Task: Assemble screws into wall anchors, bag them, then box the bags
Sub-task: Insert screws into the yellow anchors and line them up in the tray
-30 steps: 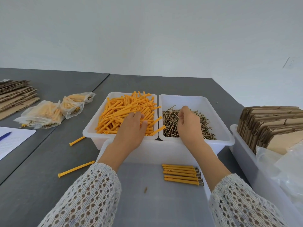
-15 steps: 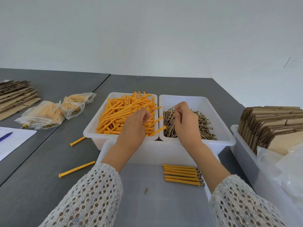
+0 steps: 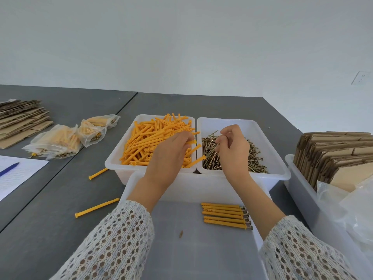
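Left hand [image 3: 169, 156], fingers curled, grips ribbed orange plastic wall anchors [image 3: 149, 138] in the left white bin [image 3: 115, 158]; right hand [image 3: 234, 150] pinches a thin brass-coloured screw [image 3: 217, 146] just above the screw pile [image 3: 254, 158].

At your 9 o'clock: white paper sheet [image 3: 18, 174] with a blue pen [image 3: 9, 169] lying on it, on the grey table [image 3: 50, 229]. You've got a seam between two tabletops running from 12 toward 8 o'clock. White wall [image 3: 181, 41] along the far edge; wall outlet [image 3: 360, 77] at 2 o'clock. Small brown speck [image 3: 180, 234] at 6 o'clock; can't tell what it is.
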{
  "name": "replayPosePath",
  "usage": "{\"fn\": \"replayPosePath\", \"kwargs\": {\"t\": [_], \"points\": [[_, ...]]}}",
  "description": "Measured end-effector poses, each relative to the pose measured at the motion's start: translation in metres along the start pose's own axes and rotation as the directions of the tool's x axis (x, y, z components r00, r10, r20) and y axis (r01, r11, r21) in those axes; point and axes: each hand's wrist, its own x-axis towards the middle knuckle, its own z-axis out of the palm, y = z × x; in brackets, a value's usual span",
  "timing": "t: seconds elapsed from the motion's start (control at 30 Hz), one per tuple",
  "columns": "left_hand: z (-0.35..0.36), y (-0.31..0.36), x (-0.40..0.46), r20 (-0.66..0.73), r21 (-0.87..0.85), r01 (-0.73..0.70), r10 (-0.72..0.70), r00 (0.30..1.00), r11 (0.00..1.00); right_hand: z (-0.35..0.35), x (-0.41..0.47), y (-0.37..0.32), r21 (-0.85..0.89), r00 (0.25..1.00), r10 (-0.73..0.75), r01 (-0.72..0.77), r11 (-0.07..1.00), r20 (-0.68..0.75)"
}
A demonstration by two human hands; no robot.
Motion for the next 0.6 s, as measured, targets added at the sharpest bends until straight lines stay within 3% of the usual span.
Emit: {"fn": "replayPosePath", "kwargs": {"t": [0.33,0.6], "points": [[0.0,0.004,0.002,-0.076,0.089,-0.087,0.094,0.993,0.992,-0.012,0.008,-0.004,0.326,0.938,0.341,-0.302,0.896,-0.066],[0.002,0.006,-0.002,-0.05,0.198,-0.076,0.088,0.995,0.977,-0.009,0.003,-0.014,0.427,0.955,0.295,-0.268,0.863,0.002]]}}
